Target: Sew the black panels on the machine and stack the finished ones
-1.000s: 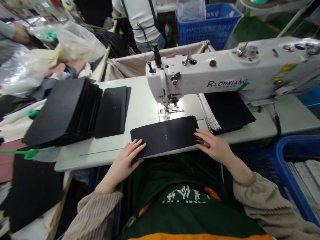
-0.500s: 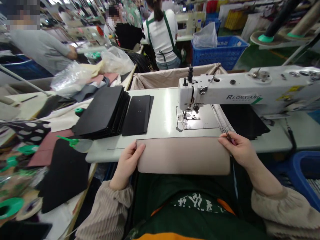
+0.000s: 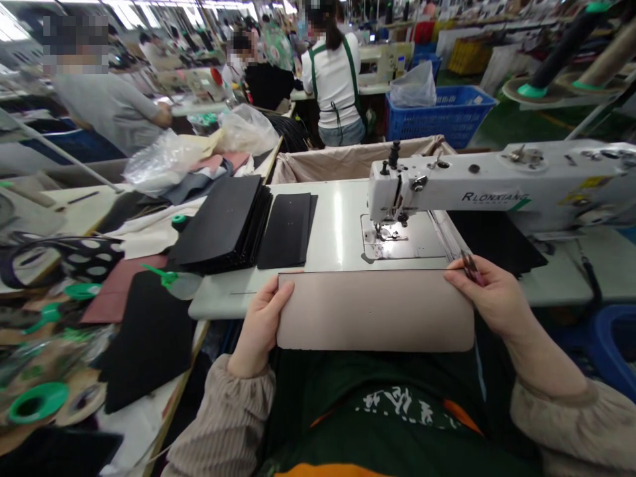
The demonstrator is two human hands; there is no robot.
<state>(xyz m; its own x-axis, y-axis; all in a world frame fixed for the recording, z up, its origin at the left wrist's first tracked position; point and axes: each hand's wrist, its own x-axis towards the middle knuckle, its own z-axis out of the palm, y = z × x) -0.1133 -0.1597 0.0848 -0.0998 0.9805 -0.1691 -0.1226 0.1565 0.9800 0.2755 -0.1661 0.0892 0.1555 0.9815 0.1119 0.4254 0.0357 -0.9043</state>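
A flat beige panel (image 3: 372, 311) with rounded lower corners is stretched between my two hands, just over the table's front edge. My left hand (image 3: 263, 318) pinches its upper left corner, thumb on the face. At the upper right corner my right hand (image 3: 484, 285) grips the panel and also keeps a small pair of thread snips (image 3: 471, 267) tucked in the fingers. Beyond the panel stands a white sewing machine (image 3: 447, 182), its needle area over a shiny metal plate (image 3: 412, 247). Black panels (image 3: 285, 228) lie on the table left of it.
A tall stack of black panels (image 3: 218, 222) sits further left, near a green-nozzled bottle (image 3: 181, 283). More black pieces (image 3: 497, 242) lie under the machine arm. Behind the table hangs a beige cloth bin (image 3: 328, 162). Co-workers sit further back, beside a blue crate (image 3: 437, 112).
The view has shifted, so the table and machine appear further right and slightly lower. Both hands still hold the beige panel, which now shows more sharply.
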